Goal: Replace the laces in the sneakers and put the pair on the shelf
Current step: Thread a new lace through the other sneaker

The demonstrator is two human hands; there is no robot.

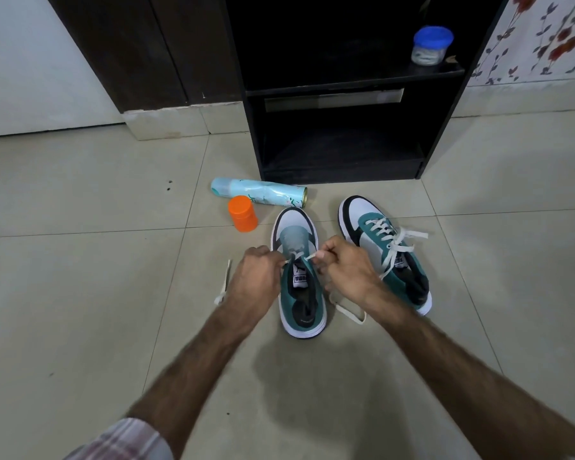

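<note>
1. Our left hand (254, 273) and right hand (344, 268) each pinch one end of the white lace (297, 255).
2. The lace sits in the left sneaker (299, 293) on the floor (80, 293).
3. The laced sneaker (384, 247) stands just beside it, near the black shelf (346, 84).

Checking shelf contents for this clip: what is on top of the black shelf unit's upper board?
One clear jar with a blue lid stands near the right end of the upper board. Its contents look pale but cannot be identified. The deep back of the compartment is too dark to see.
</note>
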